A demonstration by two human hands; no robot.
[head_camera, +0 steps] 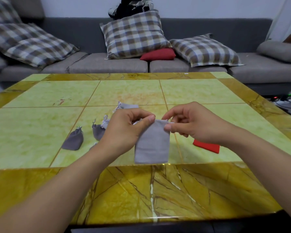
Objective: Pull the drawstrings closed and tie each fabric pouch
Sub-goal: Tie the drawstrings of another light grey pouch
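Note:
A flat light-grey fabric pouch (pixel 152 145) hangs above the table, held by its top edge between both hands. My left hand (pixel 124 130) pinches the top left corner and its white drawstring. My right hand (pixel 192 125) pinches the top right corner, where a bit of white string shows. The pouch mouth looks flat and ungathered. Several grey pouches with gathered tops lie to the left: a dark one (pixel 74 139), another (pixel 97 131) partly behind my left hand, and a lighter one (pixel 128 105) farther back. A red pouch (pixel 207 146) lies flat under my right wrist.
The table (pixel 141 190) has a glossy yellow-green marble top with a darker border. Behind it stands a grey sofa (pixel 107 64) with plaid cushions (pixel 134 34) and a red cushion (pixel 158 53). Cables and a power strip (pixel 286 100) lie on the floor at the right.

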